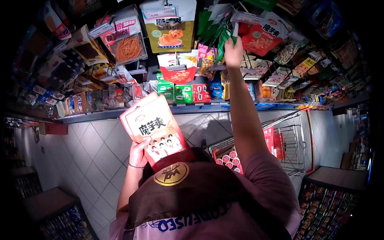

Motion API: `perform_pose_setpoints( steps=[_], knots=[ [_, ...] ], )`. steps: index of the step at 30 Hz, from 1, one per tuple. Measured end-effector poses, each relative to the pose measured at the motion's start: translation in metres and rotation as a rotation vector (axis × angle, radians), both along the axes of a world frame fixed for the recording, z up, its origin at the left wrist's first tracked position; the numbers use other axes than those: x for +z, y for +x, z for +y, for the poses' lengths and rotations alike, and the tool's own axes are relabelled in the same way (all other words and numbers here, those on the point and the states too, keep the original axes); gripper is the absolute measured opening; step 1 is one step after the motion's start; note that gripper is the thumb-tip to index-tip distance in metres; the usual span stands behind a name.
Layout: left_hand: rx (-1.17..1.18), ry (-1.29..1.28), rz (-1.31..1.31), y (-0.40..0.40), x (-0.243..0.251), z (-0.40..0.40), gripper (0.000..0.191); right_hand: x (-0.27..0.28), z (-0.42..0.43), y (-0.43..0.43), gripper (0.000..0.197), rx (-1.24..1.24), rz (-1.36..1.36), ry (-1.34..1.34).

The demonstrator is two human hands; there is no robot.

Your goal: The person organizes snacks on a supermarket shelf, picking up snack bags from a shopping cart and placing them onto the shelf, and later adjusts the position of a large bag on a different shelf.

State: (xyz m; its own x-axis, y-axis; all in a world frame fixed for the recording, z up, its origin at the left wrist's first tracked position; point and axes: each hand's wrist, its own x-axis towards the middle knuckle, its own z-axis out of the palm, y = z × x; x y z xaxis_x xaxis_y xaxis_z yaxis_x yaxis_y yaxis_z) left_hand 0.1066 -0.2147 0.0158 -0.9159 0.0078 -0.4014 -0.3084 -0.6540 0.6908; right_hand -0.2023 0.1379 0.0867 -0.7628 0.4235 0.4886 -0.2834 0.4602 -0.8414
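My left hand (139, 153), with a beaded bracelet at the wrist, holds a small stack of red-and-white snack pouches (160, 132) against my front, thumb on top. The front pouch bears large black characters and a row of small figures. My right hand (234, 53) reaches up to the hanging display, fingers closed on the edge of a green snack pouch (222, 42). That pouch is partly blurred and folded. A price tag (248, 18) sits just above it, and a red snack pouch (264, 35) hangs to its right.
A metal shopping cart (300, 144) with cartons and round red-lidded tubs (229, 160) stands at my right. Ahead, hooks carry more pouches, including a yellow one (169, 33), above the shelf's front edge (120, 113). Low shelf units (51, 198) flank the tiled floor (99, 150).
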Motion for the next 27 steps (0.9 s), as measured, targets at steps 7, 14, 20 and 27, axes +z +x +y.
perform_pose_setpoints(
  steps=[7,14,20,27],
  knots=[
    [-0.04,0.007,-0.028,-0.027,-0.006,-0.044,0.04,0.023,0.046,0.021,0.029,0.552,-0.181,-0.465],
    [-0.219,0.071,0.025,-0.083,-0.017,-0.066,0.026,0.03,0.057,0.028,0.031,0.538,-0.216,-0.427],
    [-0.346,0.038,0.056,-0.104,-0.002,-0.085,0.032,0.035,0.037,0.032,0.032,0.454,-0.213,-0.469],
    [-0.366,0.067,0.061,-0.118,-0.012,-0.113,0.034,0.032,0.039,0.038,0.031,0.449,-0.212,-0.462]
  ],
)
